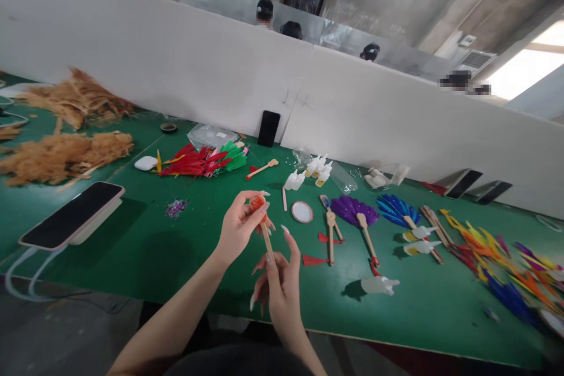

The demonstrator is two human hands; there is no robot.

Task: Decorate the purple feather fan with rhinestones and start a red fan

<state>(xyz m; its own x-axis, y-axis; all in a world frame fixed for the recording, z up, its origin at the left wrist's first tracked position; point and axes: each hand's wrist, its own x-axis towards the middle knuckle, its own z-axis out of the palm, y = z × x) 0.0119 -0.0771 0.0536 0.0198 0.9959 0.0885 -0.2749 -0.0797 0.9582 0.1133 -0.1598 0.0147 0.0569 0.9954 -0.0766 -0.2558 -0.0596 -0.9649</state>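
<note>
My left hand (240, 224) pinches a small orange feather (258, 202) against the top of a thin wooden stick (266, 236). My right hand (279, 279) grips the lower end of that stick, thumb and forefinger closed on it, the other fingers loosely spread. Both hands hover over the near part of the green table (176, 258). A round white lid (302, 212) lies just beyond them.
A phone (73, 214) rests on a stand at left. Red and green feathers (200, 160), glue bottles (308, 171), finished purple and blue feather fans (355, 211), loose coloured feathers (506, 270) and tan fibre piles (61, 153) lie around. A white partition (176, 64) bounds the far edge; people sit behind it.
</note>
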